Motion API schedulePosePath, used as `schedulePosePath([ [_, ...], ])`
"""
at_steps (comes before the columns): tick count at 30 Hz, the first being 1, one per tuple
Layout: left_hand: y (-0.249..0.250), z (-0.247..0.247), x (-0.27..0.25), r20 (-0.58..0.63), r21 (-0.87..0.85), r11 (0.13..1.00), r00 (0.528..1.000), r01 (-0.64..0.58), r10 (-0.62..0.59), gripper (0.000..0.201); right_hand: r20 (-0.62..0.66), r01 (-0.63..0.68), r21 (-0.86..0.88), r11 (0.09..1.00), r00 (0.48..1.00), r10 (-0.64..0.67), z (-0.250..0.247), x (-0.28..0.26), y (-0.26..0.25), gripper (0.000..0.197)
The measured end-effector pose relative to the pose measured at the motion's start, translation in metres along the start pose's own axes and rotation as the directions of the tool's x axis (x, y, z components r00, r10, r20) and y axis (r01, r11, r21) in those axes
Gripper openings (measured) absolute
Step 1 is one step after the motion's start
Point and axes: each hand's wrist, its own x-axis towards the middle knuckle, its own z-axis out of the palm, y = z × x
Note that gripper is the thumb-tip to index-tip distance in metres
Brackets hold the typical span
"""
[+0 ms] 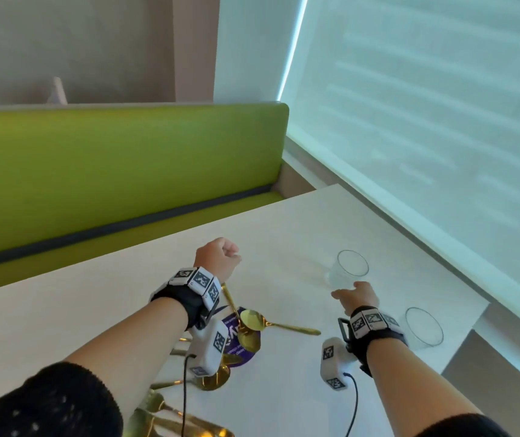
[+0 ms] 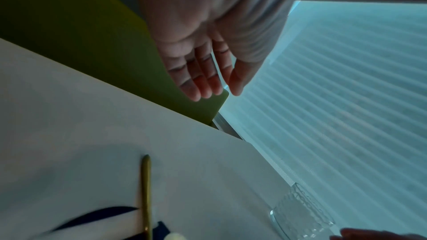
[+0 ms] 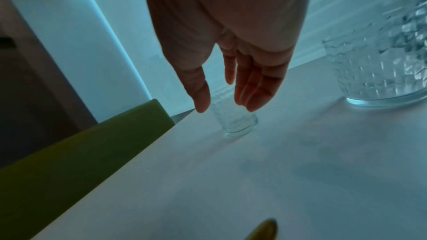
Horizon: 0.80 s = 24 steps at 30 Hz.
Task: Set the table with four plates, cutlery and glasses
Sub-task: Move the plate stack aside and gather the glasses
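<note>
1. Reaching toward the far glass [image 1: 348, 269], the right hand [image 1: 357, 297] has its grip apart (fingers [image 3: 256, 87] straight, thumb spread) and holds nothing; whether it touches the glass cannot be told.
2. The left hand [image 1: 219, 255] hovers above the surface [image 1: 63, 316], fingers [image 2: 196, 81] relaxed and its grip loose, empty.
3. A second glass [image 1: 424, 328] stands upright near the right wrist, at the surface's window-side edge.
4. Gold spoons [image 1: 271, 323] lie crossed over a purple disc [image 1: 236, 345] between the forearms, more gold cutlery [image 1: 170, 417] nearer the person.
5. A green bench [image 1: 120, 171] runs behind.
</note>
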Motion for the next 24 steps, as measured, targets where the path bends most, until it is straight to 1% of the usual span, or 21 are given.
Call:
schedulePosePath([
  [3, 0.007, 0.020, 0.023, 0.014, 0.019, 1.000, 1.000, 0.009, -0.009, 0.022, -0.028, -0.074, 0.068, 0.995, 0.997, 0.076, -0.002, 0.035, 0.010, 0.076],
  [5, 0.008, 0.032, 0.035, 0.031, 0.033, 0.999, 0.999, 0.013, -0.014, 0.022, -0.030, -0.095, 0.111, 0.989, 0.995, 0.099, 0.001, 0.052, 0.015, 0.084],
  [8, 0.006, 0.046, 0.050, 0.057, 0.040, 0.999, 0.998, 0.026, -0.028, 0.022, -0.048, -0.079, 0.158, 0.984, 0.995, 0.087, 0.011, 0.070, 0.019, 0.092],
  [12, 0.001, 0.058, 0.060, 0.076, 0.046, 0.997, 0.995, 0.059, -0.062, 0.022, -0.082, -0.033, 0.209, 0.977, 0.995, 0.051, 0.025, 0.082, 0.022, 0.095],
  [16, -0.001, 0.065, 0.063, 0.083, 0.036, 0.996, 0.993, 0.081, -0.083, 0.022, -0.132, -0.006, 0.260, 0.965, 0.990, 0.042, 0.035, 0.091, 0.023, 0.099],
  [19, -0.001, 0.069, 0.063, 0.096, 0.020, 0.996, 0.991, 0.087, -0.088, 0.024, -0.159, 0.007, 0.307, 0.952, 0.986, 0.044, 0.038, 0.095, 0.023, 0.098],
  [21, 0.000, 0.071, 0.063, 0.115, 0.013, 0.996, 0.989, 0.089, -0.090, 0.027, -0.168, 0.027, 0.299, 0.954, 0.985, 0.025, 0.039, 0.097, 0.024, 0.096],
  [24, 0.002, 0.076, 0.060, 0.155, -0.003, 0.995, 0.983, 0.100, -0.098, 0.032, -0.170, 0.068, 0.246, 0.967, 0.985, -0.026, 0.040, 0.095, 0.023, 0.081],
])
